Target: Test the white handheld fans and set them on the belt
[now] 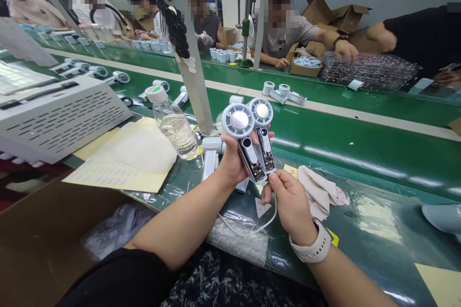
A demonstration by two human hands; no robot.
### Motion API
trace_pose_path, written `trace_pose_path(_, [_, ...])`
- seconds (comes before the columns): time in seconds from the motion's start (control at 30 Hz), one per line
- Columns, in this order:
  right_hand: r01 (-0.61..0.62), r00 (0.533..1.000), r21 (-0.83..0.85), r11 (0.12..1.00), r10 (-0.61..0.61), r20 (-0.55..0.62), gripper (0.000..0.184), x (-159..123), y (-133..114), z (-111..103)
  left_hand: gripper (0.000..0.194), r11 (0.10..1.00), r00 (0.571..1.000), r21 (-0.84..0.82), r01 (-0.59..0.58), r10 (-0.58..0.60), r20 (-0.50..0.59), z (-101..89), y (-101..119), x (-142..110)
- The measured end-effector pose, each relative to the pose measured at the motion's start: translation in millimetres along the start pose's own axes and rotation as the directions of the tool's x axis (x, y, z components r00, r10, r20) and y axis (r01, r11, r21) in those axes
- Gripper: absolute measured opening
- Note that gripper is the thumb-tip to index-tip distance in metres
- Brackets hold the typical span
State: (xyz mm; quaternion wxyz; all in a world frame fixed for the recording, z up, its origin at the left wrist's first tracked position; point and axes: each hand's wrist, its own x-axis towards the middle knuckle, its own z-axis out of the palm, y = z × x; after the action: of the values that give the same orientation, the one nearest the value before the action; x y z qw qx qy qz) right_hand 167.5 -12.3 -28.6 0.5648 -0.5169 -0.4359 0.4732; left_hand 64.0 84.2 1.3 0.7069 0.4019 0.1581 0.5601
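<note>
My left hand (232, 165) is wrapped around two pale blue handheld fans, gripping them side by side above the near edge of the table (360, 249). Both round heads, the nearer one (238, 120) and the farther one (261, 112), face me with their silver centres, and both handles slant down toward my other hand, circuit boards bare below their white strips. My right hand (291, 201) is closed at the foot of the farther handle, thumb and fingers pinching the end of a white cable (248, 234); the fingers hide its tip, so I can't tell whether it is seated. The cable loops down and left over a clear plastic bag (237, 244) at the table's near edge.

Another fan (211, 156) lies on the table behind my left wrist, near a tilted clear bottle (178, 129). Left of that, a yellow sheet (144, 183) carries small white pieces toward the table's left end. Just right of my right hand I have a crumpled white cloth (313, 187). Past the far edge, two more fans (277, 93) lie on a green surface (360, 146).
</note>
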Motion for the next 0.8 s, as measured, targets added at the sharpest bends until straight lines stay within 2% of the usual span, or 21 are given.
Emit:
trace_pose_path(0.13, [0.029, 1.000, -0.051, 0.998, -0.029, 0.011, 0.042, 4.0, 0.3, -3.3, 0.077, 1.000, 1.000, 0.004, -0.007, 0.007, 0.004, -2.2, -2.1, 0.1])
trace_pose_path(0.23, [0.146, 0.989, -0.153, 0.977, -0.143, 0.031, 0.038, 6.6, -2.9, -10.5, 0.073, 0.997, 0.999, -0.052, 0.048, -0.049, -0.010, -6.0, 0.9, 4.0])
trace_pose_path(0.3, [0.224, 0.972, -0.242, 0.944, -0.235, -0.016, 0.037, 7.9, -4.6, -16.8, 0.067, 0.995, 0.996, -0.073, 0.069, -0.072, -0.052, -8.0, 3.1, 5.5])
trace_pose_path(0.37, [0.238, 0.953, -0.321, 0.917, -0.284, -0.107, 0.029, 9.6, -5.6, -24.0, 0.058, 0.995, 0.995, -0.062, 0.073, -0.076, -0.058, -8.6, 3.4, 4.0])
trace_pose_path(0.43, [0.197, 0.961, -0.277, 0.940, -0.242, -0.135, 0.031, 11.7, -6.7, -31.9, 0.056, 0.993, 0.993, 0.003, 0.114, -0.114, 0.031, -8.5, 0.8, -0.3])
trace_pose_path(0.5, [0.145, 0.988, -0.138, 0.980, -0.151, -0.031, 0.044, 13.8, -9.3, -40.4, 0.057, 0.978, 0.966, 0.129, 0.164, -0.185, 0.180, -8.7, -4.3, -4.5])
trace_pose_path(0.57, [0.116, 0.991, -0.014, 0.993, -0.115, 0.062, 0.048, 15.8, -13.4, -48.7, 0.056, 0.955, 0.936, 0.238, 0.176, -0.237, 0.259, -10.2, -9.7, -5.2])
trace_pose_path(0.63, [0.129, 0.991, 0.038, 0.991, -0.130, 0.033, 0.048, 18.4, -17.2, -55.9, 0.053, 0.949, 0.944, 0.251, 0.193, -0.249, 0.216, -12.8, -13.3, -1.1])
trace_pose_path(0.7, [0.133, 0.990, 0.037, 0.990, -0.131, -0.042, 0.046, 21.3, -19.2, -60.9, 0.051, 0.944, 0.946, 0.179, 0.278, -0.301, 0.116, -15.1, -13.7, 5.3])
trace_pose_path(0.8, [0.068, 0.994, 0.030, 0.997, -0.065, -0.086, 0.033, 24.0, -19.4, -63.6, 0.047, 0.899, 0.896, 0.044, 0.435, -0.438, 0.074, -15.0, -9.4, 10.1])
